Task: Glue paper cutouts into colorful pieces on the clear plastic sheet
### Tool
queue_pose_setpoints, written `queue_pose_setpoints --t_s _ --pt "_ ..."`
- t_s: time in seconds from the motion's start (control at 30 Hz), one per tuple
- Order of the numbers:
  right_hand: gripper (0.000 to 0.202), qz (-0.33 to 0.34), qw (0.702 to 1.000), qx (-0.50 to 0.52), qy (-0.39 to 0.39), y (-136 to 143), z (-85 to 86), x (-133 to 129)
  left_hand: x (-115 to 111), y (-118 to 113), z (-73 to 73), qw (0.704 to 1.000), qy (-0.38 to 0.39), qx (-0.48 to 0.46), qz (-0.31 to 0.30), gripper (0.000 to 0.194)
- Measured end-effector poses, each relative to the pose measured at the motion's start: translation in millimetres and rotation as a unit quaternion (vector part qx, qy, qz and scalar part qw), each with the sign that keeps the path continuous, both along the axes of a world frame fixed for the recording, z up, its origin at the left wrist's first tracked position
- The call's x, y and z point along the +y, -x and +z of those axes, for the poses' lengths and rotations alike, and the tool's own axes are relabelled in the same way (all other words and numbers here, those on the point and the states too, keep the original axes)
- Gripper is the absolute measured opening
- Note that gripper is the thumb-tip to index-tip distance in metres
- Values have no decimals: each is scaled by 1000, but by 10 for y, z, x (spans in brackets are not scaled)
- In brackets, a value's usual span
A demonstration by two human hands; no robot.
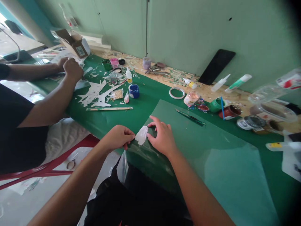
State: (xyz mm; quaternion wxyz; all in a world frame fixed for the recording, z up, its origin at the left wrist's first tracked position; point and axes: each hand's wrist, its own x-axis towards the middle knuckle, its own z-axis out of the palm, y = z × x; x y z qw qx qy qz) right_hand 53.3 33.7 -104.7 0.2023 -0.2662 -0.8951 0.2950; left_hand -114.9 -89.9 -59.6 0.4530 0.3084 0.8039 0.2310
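White piece (141, 135): at clear sheet's (235, 169) L edge, nr desk's (152, 86) front edge, btwn both hands. L hand (121, 137) pinches its L corner, thumb vs. fingers. R hand (162, 134) spread, thumb at piece's R side, index stretched out past it. Thin dark tool (190, 117) on sheet, nr its back edge. Tape roll (177, 93) just beyond that edge; peach jar (191, 99), green jar (215, 106) & red jar (231, 112) further R, nr desk's back edge. Paper scraps (94, 92) + blue jar (134, 91) L of sheet. Co-worker's 2 hands (73, 70) together, toward desk's L end.
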Motion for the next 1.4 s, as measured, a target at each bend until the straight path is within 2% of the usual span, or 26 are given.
queue_pose_setpoints --t_s 0.2,0.4,0.67,1.03,1.4 --pt "63 0 1000 3 -2 2 -11 3 -20 6 11 1000 19 -3 -7 23" --pt "68 6 1000 -5 -1 -16 19 3 -54 -1 61 999 17 34 -20 26" --pt "79 35 999 -27 3 -56 82 7 -134 11 -24 997 12 78 -24 27" --pt "80 33 998 -41 -25 -40 91 -25 -171 2 -47 996 3 88 -22 26" --pt "78 28 998 -46 -41 -20 75 -35 -95 14 -59 996 5 85 -4 25"
